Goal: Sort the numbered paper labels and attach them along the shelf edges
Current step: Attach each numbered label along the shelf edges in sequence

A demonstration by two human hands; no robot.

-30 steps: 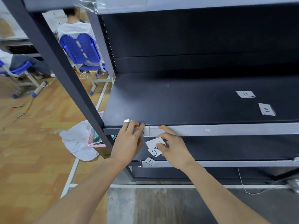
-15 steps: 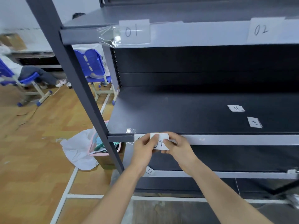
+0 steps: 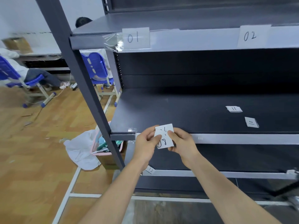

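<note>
My left hand (image 3: 146, 143) and my right hand (image 3: 182, 143) pinch a small stack of white paper labels (image 3: 164, 136) between them, just in front of the middle shelf edge (image 3: 234, 138). The front label reads 08; another label peeks out behind its top. Labels 01 (image 3: 135, 38) and 02 (image 3: 252, 36) are stuck on the top shelf edge. Loose labels 11 (image 3: 234, 108) and 10 (image 3: 251, 122) lie on the dark middle shelf. A label 12 (image 3: 150, 170) sits on the lower shelf edge below my left wrist.
A slanted grey upright (image 3: 84, 88) stands left of my hands. A pink basket (image 3: 106, 144) with white cloth sits on the wooden floor by the shelf foot. Blue chairs (image 3: 97, 70) and seated people are behind the shelf at left.
The camera has tilted up, bringing the top shelf edge into view. My left hand left the shelf edge and joined the right on the labels, which rose from below the edge to in front of it.
</note>
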